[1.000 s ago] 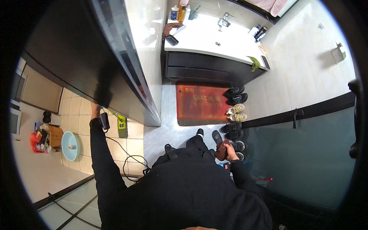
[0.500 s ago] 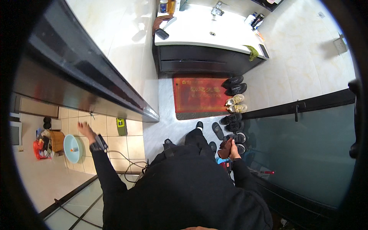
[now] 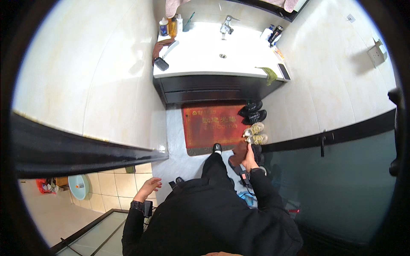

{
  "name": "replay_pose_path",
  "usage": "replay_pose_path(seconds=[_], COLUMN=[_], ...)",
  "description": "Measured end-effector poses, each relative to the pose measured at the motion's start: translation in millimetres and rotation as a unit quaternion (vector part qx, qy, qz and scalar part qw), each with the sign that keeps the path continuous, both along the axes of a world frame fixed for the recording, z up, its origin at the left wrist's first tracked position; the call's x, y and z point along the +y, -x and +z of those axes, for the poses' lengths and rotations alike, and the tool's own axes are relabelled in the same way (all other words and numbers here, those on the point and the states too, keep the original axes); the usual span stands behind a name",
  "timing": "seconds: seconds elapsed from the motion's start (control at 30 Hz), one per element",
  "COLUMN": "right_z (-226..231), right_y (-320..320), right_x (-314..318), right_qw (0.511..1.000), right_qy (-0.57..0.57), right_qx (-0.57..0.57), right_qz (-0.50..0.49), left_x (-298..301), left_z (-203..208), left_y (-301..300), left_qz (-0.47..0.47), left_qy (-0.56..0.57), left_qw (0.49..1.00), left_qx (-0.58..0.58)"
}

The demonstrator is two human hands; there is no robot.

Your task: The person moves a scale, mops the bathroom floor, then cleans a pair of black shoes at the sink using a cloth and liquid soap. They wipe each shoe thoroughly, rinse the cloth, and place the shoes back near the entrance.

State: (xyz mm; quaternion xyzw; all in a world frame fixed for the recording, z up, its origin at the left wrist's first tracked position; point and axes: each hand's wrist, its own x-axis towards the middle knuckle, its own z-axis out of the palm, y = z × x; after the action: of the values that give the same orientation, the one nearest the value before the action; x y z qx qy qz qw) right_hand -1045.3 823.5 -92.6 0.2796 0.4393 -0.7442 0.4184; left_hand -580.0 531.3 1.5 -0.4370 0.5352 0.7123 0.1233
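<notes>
**Right hand down at the shoe row, left hand held free**

The right hand reaches down and forward to the row of footwear lined along the foot of the pale tiled wall. It rests on or just above a dark flat shoe lying on the pale floor at the near end of that row; the view is too small to tell whether the fingers are curled around it or merely touching. The reach suits a lean to floor level, with the trunk bent forward over the legs.

Beyond the hand stand a pair of pale beige slip-on shoes and, further on, a pair of black shoes, all tucked beside the red rectangular doormat so that the walkway stays open.

The left hand hangs out to the side, holding nothing, its fingers loosely apart and slightly bent, probably for balance. It is near the edge of a dark door frame.

A white washbasin counter on a dark cabinet stands at the far end.
</notes>
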Motion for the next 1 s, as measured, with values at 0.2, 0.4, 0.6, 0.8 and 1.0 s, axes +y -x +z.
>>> replay_pose_path(seconds=[0.2, 0.4, 0.6, 0.8, 1.0], right_z=[96.8, 193.8, 201.9, 181.3, 191.8], right_y=[90.4, 161.6, 256.6, 389.2, 528.8], right_x=[-151.0, -225.9, -261.5, -325.8, -448.1], right_qw=[0.971, 0.927, 0.891, 0.901, 0.95], right_qy=[0.122, 0.142, 0.111, 0.024, 0.168], right_qx=[0.143, 0.234, 0.327, 0.363, 0.217], right_qz=[0.145, 0.257, 0.294, 0.236, 0.146], left_x=[-21.1, -29.6, -77.5, -174.1, -246.4], left_z=[49.6, 90.9, 102.0, 65.8, -2.2], left_y=[229.6, 469.5, 571.5, 654.2, 765.1], left_qz=[-0.052, 0.076, 0.208, 0.28, 0.273], left_qy=[0.138, 0.207, 0.06, -0.02, -0.131], left_qw=[0.98, 0.918, 0.916, 0.922, 0.905], left_qx=[0.134, 0.33, 0.338, 0.266, 0.299])
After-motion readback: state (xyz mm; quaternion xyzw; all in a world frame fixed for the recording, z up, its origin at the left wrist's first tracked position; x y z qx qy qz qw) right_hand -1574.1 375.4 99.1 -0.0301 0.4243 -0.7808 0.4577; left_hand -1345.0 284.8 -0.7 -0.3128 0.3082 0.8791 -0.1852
